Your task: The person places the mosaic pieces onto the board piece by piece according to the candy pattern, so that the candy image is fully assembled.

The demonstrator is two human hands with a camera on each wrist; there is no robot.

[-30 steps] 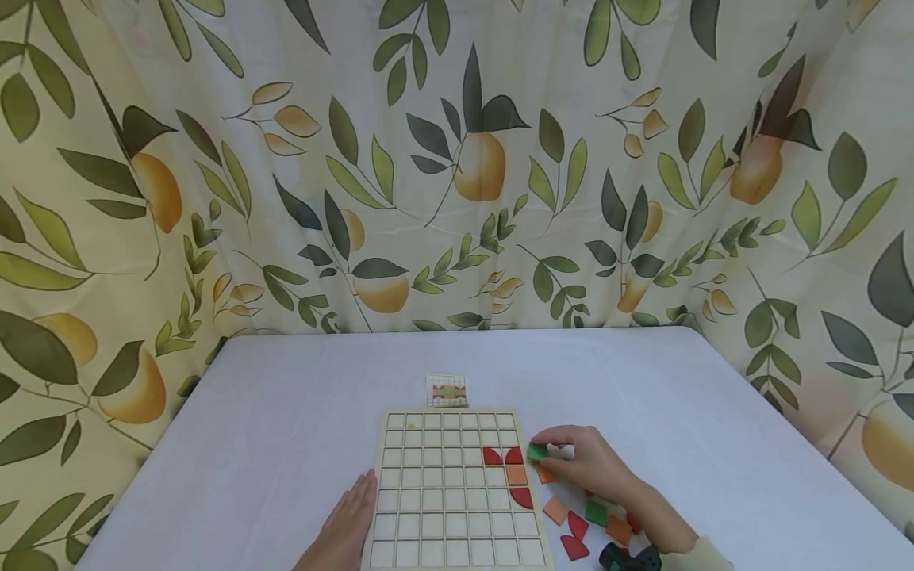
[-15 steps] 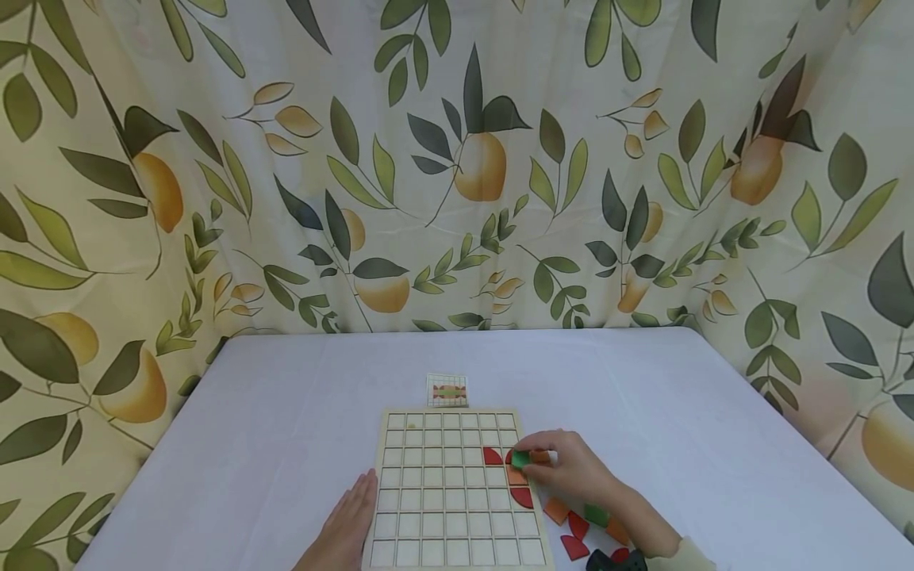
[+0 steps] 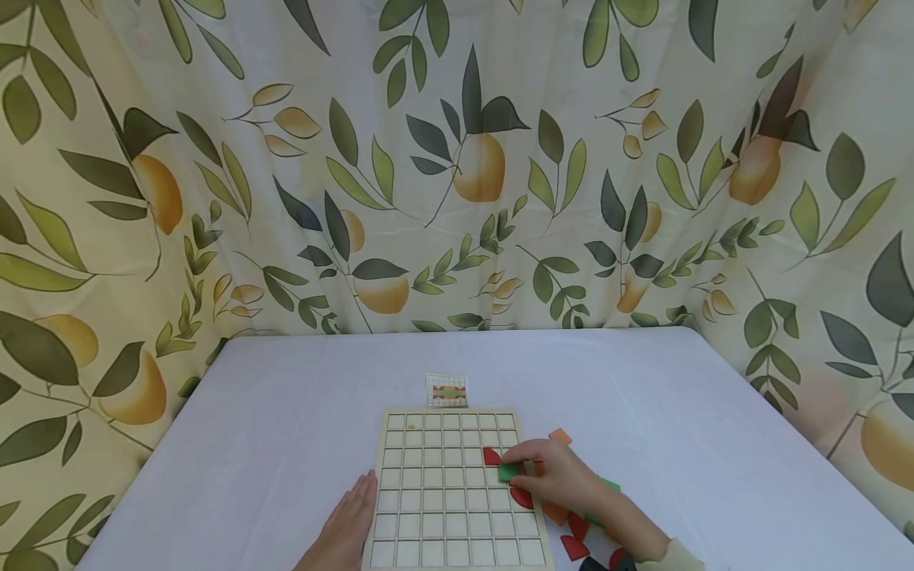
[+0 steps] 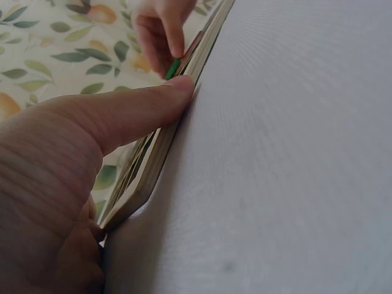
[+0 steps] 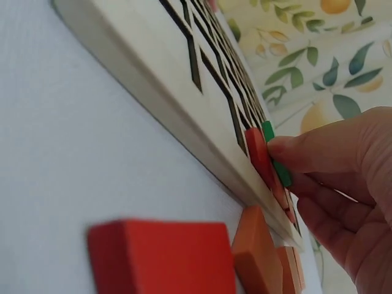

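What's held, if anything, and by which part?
Green tile, pinched near its edge by the right hand; exact contact partly hidden. Left hand touches the board along its left edge.

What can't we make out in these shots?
Head: the small card's exact pattern, too small.
Head: board cells under the right hand and green piece, hidden by them.
Head: loose pieces' count; the right forearm covers some.
Left wrist: the board's cells, near edge-on, partly behind the left hand.
Right wrist: nearest red piece, blurred, bottom edge cuts it off.

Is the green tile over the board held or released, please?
Held: the right hand pinches the green tile in both wrist views.
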